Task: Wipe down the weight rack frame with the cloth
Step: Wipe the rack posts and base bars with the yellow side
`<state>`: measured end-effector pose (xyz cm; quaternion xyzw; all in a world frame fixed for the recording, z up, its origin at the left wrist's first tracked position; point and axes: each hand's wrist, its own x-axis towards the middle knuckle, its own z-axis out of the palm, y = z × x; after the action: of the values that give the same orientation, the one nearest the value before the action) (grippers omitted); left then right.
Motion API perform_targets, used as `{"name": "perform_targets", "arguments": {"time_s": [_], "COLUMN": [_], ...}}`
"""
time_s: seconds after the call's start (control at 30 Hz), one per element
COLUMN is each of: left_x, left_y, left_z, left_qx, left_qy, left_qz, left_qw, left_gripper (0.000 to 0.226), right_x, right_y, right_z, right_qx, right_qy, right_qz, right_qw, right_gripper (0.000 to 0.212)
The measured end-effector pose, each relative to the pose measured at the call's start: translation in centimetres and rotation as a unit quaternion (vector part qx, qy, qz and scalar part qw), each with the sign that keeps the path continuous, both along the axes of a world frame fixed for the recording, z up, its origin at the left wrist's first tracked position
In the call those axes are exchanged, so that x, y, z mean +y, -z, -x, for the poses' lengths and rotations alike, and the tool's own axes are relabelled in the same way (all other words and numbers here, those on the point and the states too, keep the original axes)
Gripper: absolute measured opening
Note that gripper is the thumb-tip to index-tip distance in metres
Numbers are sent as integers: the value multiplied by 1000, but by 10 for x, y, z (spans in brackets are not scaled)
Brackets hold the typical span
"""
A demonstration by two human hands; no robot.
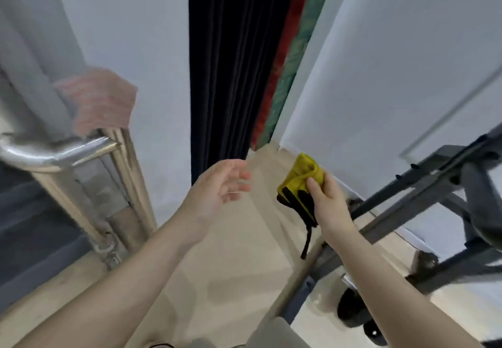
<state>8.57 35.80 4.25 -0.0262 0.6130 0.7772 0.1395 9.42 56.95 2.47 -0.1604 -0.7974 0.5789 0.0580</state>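
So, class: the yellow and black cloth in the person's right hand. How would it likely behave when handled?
Probably floppy: the cloth bunches in folds where the right hand pinches it, and a black strip dangles limply below. Likely light, since the thumb and fingers alone seem to hold it up. Its soft folds suggest it would not roll.

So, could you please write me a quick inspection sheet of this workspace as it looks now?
Surface: pale floor, bare where seen.
Job's things: yellow cloth folded; grey rack at right, not touched.
Clutter: pink towel on steel rail.
Hands: left hand open, holding nothing; right hand grips the cloth, fingers pinching it.
Cables: black strap hangs below the cloth.
Surroundings: white walls, dark curtain.
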Motion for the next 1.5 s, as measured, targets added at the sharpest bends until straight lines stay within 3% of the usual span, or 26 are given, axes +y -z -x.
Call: {"name": "perform_targets", "arguments": {"time_s": [0.2,0.37,0.5,0.7,0.97,1.07,1.17,1.23,1.27,1.33,1.37,1.43,1.47,1.5], "left_x": [61,122,181,263,409,470,523,550,564,589,602,623,632,641], "left_y": [3,0,-10,7,8,-7,-16,-17,-16,-14,-14,-13,-11,-8], "left_z": [113,196,227,246,288,296,300,301,301,301,300,298,297,297], "left_qx": [12,11,14,49,84,141,209,262,300,421,494,632,692,747], "left_qy": [201,318,395,528,590,628,657,675,681,671,654,607,574,533], "left_qz": [12,2,17,40,72,70,51,39,30,-6,-41,-107,-133,-154], "left_qw": [979,948,918,847,800,762,722,689,667,610,572,469,417,367], "left_gripper": [27,26,24,24,23,22,24,27,28,29,28,27,30,32], "right_x": [32,41,50,91,214,263,296,303,306,315,319,321,317,315], "right_y": [-2,-9,-14,-9,-4,-23,-40,-50,-53,-53,-50,-35,-27,-18], "right_z": [30,55,68,83,127,136,140,140,138,136,135,139,143,147], "right_qx": [15,28,13,22,38,44,57,82,83,-5,-101,-340,-416,-435], "right_qy": [196,353,423,535,596,610,614,623,622,582,550,483,470,486], "right_qz": [8,0,-10,21,28,-29,-174,-323,-417,-571,-595,-512,-444,-409], "right_qw": [980,935,906,844,802,791,768,708,658,579,577,623,639,638], "right_gripper": [15,19,21,19,12,19,25,27,28,31,35,48,56,61]}}
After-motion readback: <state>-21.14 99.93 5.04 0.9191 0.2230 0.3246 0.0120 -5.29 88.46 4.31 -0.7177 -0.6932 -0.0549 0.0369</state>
